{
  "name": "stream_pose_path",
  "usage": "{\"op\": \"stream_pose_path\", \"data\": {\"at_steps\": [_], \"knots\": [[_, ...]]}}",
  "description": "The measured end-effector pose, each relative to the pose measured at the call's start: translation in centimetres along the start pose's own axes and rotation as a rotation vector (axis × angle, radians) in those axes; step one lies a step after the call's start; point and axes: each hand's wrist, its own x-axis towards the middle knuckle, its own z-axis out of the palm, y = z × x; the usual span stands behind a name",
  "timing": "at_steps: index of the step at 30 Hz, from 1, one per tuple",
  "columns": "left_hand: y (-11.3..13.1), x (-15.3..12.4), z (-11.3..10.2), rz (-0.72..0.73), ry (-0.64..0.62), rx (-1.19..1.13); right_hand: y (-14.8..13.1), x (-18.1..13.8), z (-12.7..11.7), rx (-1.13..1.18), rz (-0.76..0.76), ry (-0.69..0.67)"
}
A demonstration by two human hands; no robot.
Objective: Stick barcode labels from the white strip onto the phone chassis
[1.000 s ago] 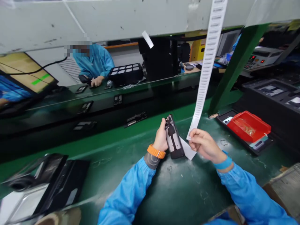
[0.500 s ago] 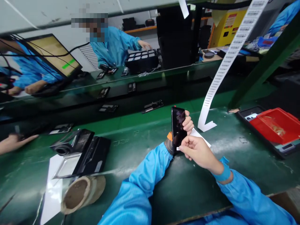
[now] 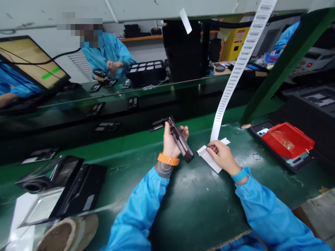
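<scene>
My left hand (image 3: 172, 141), with an orange band at its wrist, is wrapped round a phone (image 3: 181, 142). The phone is tilted, and its reddish-brown and grey inner side shows. To the right, my right hand (image 3: 221, 153) has thumb and fingers pinched over a white paper with print (image 3: 215, 165) on the bench. Whatever lies between those fingertips is hidden. Just behind that hand hangs the lower end of a long strip of barcode labels (image 3: 222, 101).
A red tray (image 3: 288, 139) sits on a dark tray at right. Left are a black device (image 3: 86, 184) and a tape roll (image 3: 86, 226). Phone parts (image 3: 107, 126) lie on the dark conveyor. A green post (image 3: 277, 66) slants up at right. A co-worker (image 3: 107, 52) sits opposite.
My left hand has moved left and turned the phone from its dark glass to its inner side. My right hand has left the phone and come down over the white paper. The camera view has shifted.
</scene>
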Motion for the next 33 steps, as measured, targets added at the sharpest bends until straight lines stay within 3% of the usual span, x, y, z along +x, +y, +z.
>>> {"op": "stream_pose_path", "data": {"at_steps": [2,5,8,12,19,33], "knots": [[1.6,-0.4,0.1,0.078,-0.010,0.030,2.0,0.8,0.1,-0.090,-0.124,-0.062],[2.6,-1.2,-0.3,0.062,-0.159,0.119,3.1,1.4,0.8,-0.189,-0.212,-0.184],[2.4,-1.8,-1.6,-0.075,-0.310,0.291,2.7,1.6,1.0,-0.198,-0.199,-0.207],[2.0,-2.2,-3.7,-0.334,-0.462,0.617,1.3,1.5,-0.1,0.004,-0.031,-0.114],[1.0,-3.4,-3.8,-0.492,-0.572,0.638,-0.6,0.7,-1.9,0.326,0.064,-0.058],[0.2,-4.0,-3.3,-0.455,-0.633,0.744,-1.0,0.3,-2.3,0.300,0.092,-0.024]]}}
